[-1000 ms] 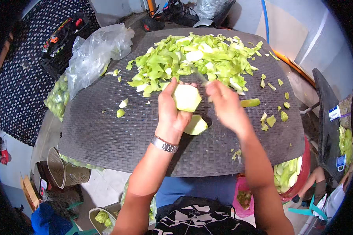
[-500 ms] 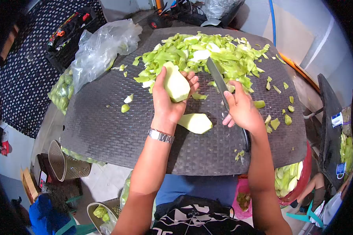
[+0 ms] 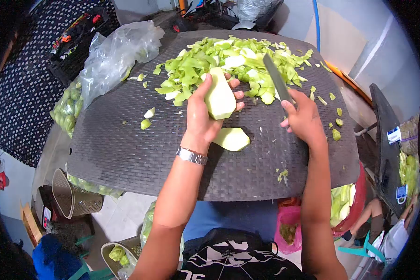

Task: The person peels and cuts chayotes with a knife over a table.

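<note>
Both clamped: L hand (image 3: pixel 199 115) on peeled veg (image 3: pixel 220 96), R hand (image 3: pixel 305 119) on knife (image 3: pixel 277 79); label (image 3: pixel 394 136) illegible.

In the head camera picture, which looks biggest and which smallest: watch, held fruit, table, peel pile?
1. Table
2. Peel pile
3. Held fruit
4. Watch

All clearly differ in apparent size.

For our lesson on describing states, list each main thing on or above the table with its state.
Held vegetable: peeled
Left hand: cupped around it
Knife: raised
Right hand: closed on the handle
Second vegetable: peeled, lying down
Peelings: mostly heaped
Plastic bag: crumpled
Table: strewn with scraps
</note>
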Demonstrator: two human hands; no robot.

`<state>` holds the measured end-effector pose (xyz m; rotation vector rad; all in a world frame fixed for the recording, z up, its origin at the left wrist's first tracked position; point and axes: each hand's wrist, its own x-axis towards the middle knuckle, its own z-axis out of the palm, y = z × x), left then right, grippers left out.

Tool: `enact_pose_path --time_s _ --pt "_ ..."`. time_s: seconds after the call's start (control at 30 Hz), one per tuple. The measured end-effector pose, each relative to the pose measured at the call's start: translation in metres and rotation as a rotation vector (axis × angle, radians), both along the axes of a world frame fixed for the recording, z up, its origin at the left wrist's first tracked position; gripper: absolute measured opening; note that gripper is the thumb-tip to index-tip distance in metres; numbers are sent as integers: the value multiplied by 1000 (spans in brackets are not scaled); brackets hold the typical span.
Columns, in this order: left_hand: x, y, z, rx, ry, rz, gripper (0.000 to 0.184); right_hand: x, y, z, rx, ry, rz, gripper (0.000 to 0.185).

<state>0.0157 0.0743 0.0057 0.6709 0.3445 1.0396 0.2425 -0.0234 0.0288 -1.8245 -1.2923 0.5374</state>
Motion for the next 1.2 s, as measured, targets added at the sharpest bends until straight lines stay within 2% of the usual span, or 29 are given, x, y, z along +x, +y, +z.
enact_pose_path --time_s 0.1,0.2,0.27,0.4,0.63,0.83,1.03,1.13,1.2 --pt "-2 -12 1 -75 -79 -55 56 -15 -22 18 -31 21 -2 43" --pt "-4 -29 1 -148 -194 -100 58 -65 -79 33 -33 293 74 62" --pt "-6 -48 2 -175 -242 -53 58 -90 -112 29 -44 335 187 68" --pt "-7 -75 8 -151 -127 158 52 -110 -143 4 -11 282 228 67" --pt "-11 -94 -1 -45 -90 191 45 -123 -172 -8 -8 266 259 67" --pt "-10 -104 -17 43 -20 306 46 -137 -184 -24 201 -3 230 69" --pt "-9 -117 -7 48 -39 283 45 -135 -196 -13 68 136 256 70" --pt "-10 -126 3 22 -62 131 44 -129 -194 -7 -50 253 287 67" --pt "-8 -131 6 11 -50 124 44 -129 -193 -7 -53 266 284 66"
